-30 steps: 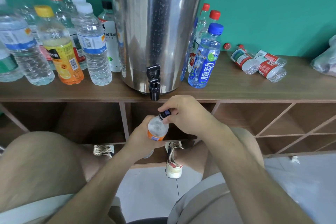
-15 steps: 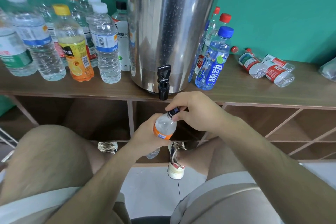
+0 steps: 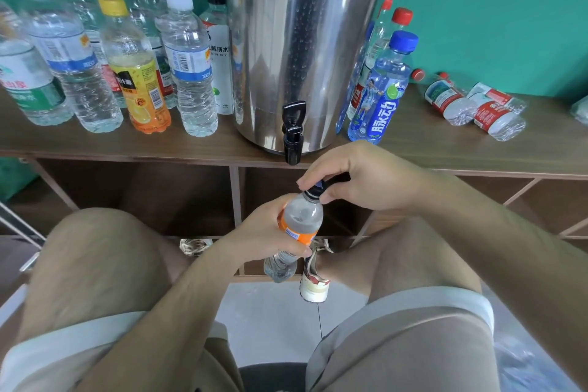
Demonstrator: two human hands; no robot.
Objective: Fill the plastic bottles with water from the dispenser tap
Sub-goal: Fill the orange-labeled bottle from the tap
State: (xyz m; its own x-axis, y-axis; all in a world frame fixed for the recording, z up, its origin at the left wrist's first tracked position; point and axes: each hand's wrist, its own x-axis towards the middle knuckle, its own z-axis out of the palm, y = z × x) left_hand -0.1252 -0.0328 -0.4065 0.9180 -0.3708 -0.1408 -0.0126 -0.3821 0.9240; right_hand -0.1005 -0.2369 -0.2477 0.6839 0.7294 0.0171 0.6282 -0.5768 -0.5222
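Note:
A clear plastic bottle with an orange label (image 3: 299, 223) is held tilted below the shelf edge, its body gripped by my left hand (image 3: 264, 232). My right hand (image 3: 356, 177) pinches the bottle's dark cap (image 3: 316, 189) with thumb and fingertips. The steel water dispenser (image 3: 305, 35) stands on the wooden shelf (image 3: 445, 149), and its black tap (image 3: 292, 134) hangs just above and left of the cap. The bottle looks full of water.
Several capped bottles (image 3: 133, 64) stand left of the dispenser. A blue-capped bottle (image 3: 381, 92) and red-capped ones stand at its right; two bottles (image 3: 474, 105) lie on their sides further right. My knees flank the hands, with open cubbies (image 3: 159, 197) below.
The camera has shifted a little, so the scene sits further right in view. My right hand's fingers have turned on the cap. The bottle stays in my left hand under the tap.

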